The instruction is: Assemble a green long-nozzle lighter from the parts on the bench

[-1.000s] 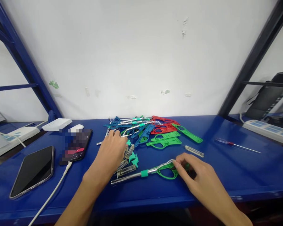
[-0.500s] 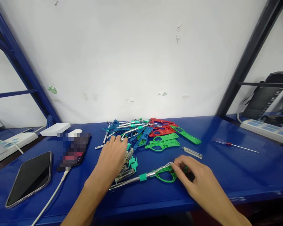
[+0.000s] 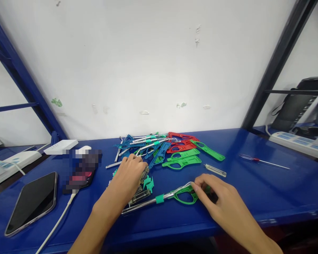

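Note:
My right hand (image 3: 216, 193) pinches a green lighter handle half (image 3: 185, 201) near the table's front edge. From that handle a metal lighter tube (image 3: 145, 205) with a teal collar and a thin wire runs left. My left hand (image 3: 132, 173) is curled, palm down, over a heap of small parts, its fingertips hidden. Beside and under it lie clear fuel tanks (image 3: 140, 196) and teal plastic pieces (image 3: 148, 184). Behind are blue handle halves (image 3: 160, 155) with metal tubes, red handle halves (image 3: 180, 145) and green handle halves (image 3: 182, 162).
A single clear fuel tank (image 3: 215, 170) and a screwdriver (image 3: 265, 162) lie to the right on the blue table (image 3: 254, 190). At left are a phone (image 3: 33, 201), a second phone (image 3: 92, 165) with a white cable (image 3: 58, 222), and a white box (image 3: 60, 146). Power strips flank both sides.
My left hand has shifted slightly to the right and nearer to me over the small parts. The right hand keeps its hold on the green handle half. The view has tilted a little.

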### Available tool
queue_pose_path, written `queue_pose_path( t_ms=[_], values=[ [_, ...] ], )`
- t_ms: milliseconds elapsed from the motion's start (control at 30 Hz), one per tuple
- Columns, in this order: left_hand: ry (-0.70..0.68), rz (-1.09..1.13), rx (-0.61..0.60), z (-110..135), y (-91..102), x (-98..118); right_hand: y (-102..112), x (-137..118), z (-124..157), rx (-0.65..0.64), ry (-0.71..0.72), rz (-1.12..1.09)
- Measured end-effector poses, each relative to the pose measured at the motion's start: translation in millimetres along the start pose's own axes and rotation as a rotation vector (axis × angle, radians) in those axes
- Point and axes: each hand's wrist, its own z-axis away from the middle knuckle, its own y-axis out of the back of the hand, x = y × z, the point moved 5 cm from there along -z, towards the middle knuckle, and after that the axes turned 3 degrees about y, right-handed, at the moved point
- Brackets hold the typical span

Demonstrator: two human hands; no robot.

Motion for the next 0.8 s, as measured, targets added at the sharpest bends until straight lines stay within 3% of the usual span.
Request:
queue_pose_path(
  t_ms=[200, 567, 800],
  values=[
    [0.036, 0.007, -0.014, 1, 5.2, 2, 2, -1, 1, 0.009, 0.009, 0.011],
    [0.052, 0.052, -0.002, -1, -12.9, -11, 3, -4, 1, 0.005, 0.009, 0.020],
    [0.052, 0.042, 0.044, 3, -6.3, -8, 2, -2, 0, 0.008, 0.014, 0.007]
  ],
)
